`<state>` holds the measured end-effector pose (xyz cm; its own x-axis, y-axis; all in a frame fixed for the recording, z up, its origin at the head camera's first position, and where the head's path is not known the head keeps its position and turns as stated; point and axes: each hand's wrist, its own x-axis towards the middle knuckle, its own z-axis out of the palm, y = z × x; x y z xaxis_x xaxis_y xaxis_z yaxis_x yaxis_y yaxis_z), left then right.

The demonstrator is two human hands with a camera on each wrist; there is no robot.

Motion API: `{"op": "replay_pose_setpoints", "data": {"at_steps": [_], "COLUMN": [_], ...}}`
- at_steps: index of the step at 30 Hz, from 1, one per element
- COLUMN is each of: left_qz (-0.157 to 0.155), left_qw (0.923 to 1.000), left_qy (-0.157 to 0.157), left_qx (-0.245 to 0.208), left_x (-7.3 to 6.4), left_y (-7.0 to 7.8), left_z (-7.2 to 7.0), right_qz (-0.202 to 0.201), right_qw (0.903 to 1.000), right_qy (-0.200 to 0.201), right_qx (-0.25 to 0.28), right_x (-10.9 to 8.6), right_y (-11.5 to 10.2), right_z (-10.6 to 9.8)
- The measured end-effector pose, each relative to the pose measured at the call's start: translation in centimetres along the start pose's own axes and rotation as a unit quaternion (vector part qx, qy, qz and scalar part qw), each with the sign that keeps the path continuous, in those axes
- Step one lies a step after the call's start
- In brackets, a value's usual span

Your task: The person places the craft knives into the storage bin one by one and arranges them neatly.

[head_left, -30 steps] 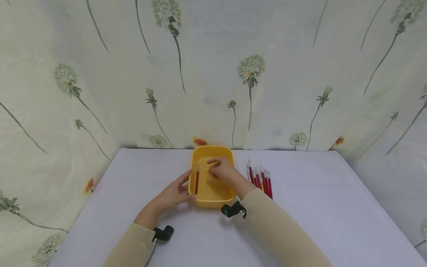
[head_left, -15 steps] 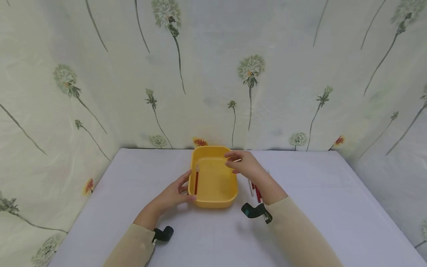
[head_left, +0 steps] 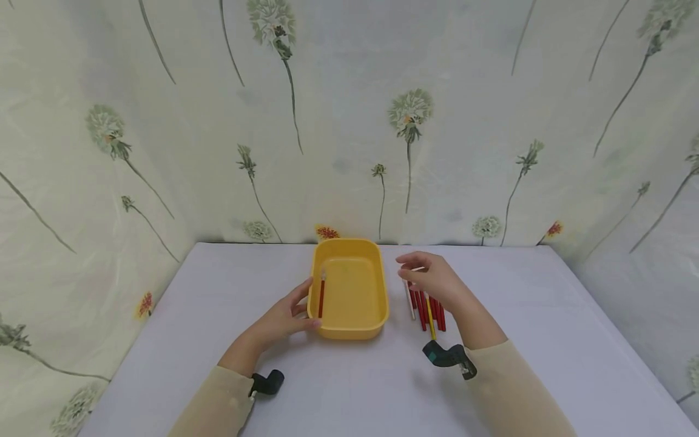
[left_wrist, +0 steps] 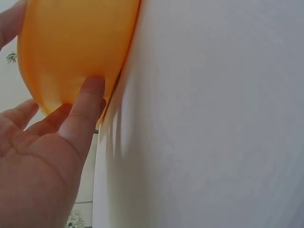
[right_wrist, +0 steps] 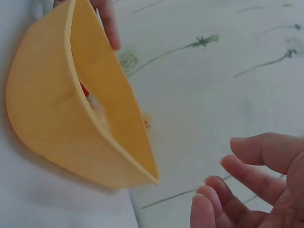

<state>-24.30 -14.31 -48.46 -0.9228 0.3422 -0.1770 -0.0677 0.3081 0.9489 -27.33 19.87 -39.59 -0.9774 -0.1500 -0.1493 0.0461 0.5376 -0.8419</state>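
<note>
A yellow plastic bin (head_left: 351,333) stands on the table, with one red paintbrush (head_left: 321,297) lying along its left side. My left hand (head_left: 281,315) touches the bin's left wall and near corner. In the left wrist view, its fingers (left_wrist: 85,111) lie fairly straight against the outer wall. To the right of the bin, my right hand (head_left: 437,280) hovers above several red paintbrushes (head_left: 420,312), its fingers loosely bent and nothing visible between them. A yellow-handled one (head_left: 431,318) and a white one (head_left: 410,303) lie among them. My right hand hides their far ends.
A white cloth covers the table (head_left: 349,388). Behind it hangs a pale curtain (head_left: 338,121) printed with dandelions, close to the bin's far end. A dark wrist camera (head_left: 448,357) sits at the right sleeve, above the table by the paintbrushes.
My right hand has come out of the bin and moved right, over its rim, to above the paintbrushes. My left hand, the bin and the paintbrush inside have stayed in place.
</note>
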Motion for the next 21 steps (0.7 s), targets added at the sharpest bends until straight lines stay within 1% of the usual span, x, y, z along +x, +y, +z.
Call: {"op": "replay_pose_setpoints", "data": {"at_steps": [7,16,21], "left_qz": [0.001,0.002,0.004], "left_qw": [1.0,1.0,0.9999], "left_qy": [-0.001,-0.001,-0.007], "left_qx": [-0.005,-0.005,-0.009], "left_x": [0.0,0.1,0.0], "left_y": [0.0,-0.1,-0.1], "left_z": [0.0,-0.1,-0.1], "right_qz": [0.001,-0.016,-0.008], "right_qw": [1.0,0.9997,0.9998], "right_qy": [0.009,0.006,0.009], "right_qx": [-0.003,0.017,0.016], "right_x": [-1.0,-1.9,-2.2], "right_y": [1.7,3.9,5.2], "right_z": [-1.5,-3.6,-4.4]}}
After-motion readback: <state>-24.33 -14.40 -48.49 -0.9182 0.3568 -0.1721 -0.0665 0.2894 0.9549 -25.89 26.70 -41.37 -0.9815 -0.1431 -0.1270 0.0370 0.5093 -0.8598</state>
